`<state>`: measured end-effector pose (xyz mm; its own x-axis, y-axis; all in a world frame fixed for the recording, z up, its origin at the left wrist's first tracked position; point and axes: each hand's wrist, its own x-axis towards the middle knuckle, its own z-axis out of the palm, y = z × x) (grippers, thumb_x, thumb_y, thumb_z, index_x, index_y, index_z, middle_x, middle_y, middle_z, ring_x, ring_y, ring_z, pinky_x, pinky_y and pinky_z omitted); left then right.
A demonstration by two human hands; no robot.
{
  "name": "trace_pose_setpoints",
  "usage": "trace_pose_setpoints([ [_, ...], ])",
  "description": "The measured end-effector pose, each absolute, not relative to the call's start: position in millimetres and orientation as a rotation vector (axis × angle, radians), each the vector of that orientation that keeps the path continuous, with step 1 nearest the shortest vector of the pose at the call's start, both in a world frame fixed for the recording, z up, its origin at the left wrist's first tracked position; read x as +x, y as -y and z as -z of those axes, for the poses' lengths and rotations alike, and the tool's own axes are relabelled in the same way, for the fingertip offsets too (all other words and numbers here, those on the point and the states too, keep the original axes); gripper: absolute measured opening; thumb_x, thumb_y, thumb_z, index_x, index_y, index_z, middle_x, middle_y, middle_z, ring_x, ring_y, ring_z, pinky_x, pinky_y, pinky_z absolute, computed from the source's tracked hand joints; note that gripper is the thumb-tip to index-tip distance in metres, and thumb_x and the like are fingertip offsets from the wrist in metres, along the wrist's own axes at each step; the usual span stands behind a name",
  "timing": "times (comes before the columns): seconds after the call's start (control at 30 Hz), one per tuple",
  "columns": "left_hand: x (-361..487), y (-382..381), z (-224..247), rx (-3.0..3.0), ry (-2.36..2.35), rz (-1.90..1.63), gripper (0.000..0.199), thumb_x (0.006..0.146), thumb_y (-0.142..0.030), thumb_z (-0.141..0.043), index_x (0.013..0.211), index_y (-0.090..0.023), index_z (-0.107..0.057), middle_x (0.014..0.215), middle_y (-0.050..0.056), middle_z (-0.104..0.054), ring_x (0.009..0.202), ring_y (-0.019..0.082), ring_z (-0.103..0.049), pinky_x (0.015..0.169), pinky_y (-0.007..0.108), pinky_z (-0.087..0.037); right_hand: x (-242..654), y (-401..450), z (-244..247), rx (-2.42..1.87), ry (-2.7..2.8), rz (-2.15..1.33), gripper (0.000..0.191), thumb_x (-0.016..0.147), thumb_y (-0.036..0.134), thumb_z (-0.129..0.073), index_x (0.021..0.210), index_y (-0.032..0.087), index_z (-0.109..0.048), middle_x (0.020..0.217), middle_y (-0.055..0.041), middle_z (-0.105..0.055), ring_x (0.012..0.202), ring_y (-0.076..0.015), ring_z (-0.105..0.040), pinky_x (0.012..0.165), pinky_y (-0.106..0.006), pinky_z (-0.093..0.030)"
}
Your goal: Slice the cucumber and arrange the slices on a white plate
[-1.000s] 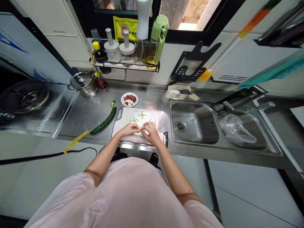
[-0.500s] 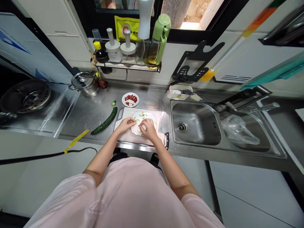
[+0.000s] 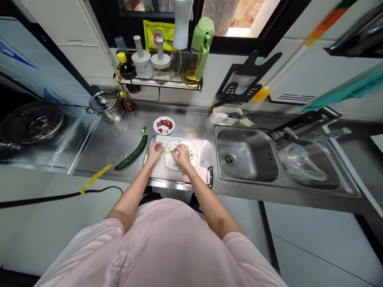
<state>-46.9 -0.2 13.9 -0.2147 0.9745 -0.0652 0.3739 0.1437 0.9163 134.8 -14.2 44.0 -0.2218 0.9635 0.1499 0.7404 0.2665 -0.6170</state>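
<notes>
A white square plate (image 3: 191, 163) lies on a pale cutting board (image 3: 155, 172), with thin cucumber slices (image 3: 192, 154) arranged in small groups on it. Over the plate's left-middle part, my right hand (image 3: 182, 156) is closed in a pinch, fingertips down by the slices; whatever is between them is too small to make out. My left hand (image 3: 154, 151) hovers over the board just left of the plate, fingers loosely bent and apart, holding nothing visible. A small round plate (image 3: 156, 130) of chopped red bits (image 3: 165, 125) stands behind the board.
A cucumber (image 3: 131, 154) and a cut cucumber end (image 3: 143, 130) lie left of the board. A knife (image 3: 206, 153) with a black handle rests on the board's right side. The sink (image 3: 248, 159) is to the right; a lidded pot (image 3: 107, 107) stands back left.
My left hand has drawn back leftward off the plate and its fingers have loosened. My right hand has shifted slightly left and away from me, still pinched over the plate.
</notes>
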Motion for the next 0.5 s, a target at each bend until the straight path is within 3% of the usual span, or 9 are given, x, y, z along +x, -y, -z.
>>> trace_pose_setpoints([
  [0.5, -30.5, -6.3, -8.8, 1.465, -1.793, -0.823, 0.040, 0.071, -0.030, -0.063, 0.109, -0.020, -0.058, 0.091, 0.003, -0.062, 0.071, 0.012, -0.056, 0.071, 0.026, -0.045, 122.3, 5.5, -22.1, -1.682, 2.058, -0.484, 0.015, 0.085, 0.026, -0.051, 0.079, 0.020, -0.063, 0.103, -0.0088, -0.053, 0.102, -0.0261, -0.036, 0.087, -0.040, -0.027],
])
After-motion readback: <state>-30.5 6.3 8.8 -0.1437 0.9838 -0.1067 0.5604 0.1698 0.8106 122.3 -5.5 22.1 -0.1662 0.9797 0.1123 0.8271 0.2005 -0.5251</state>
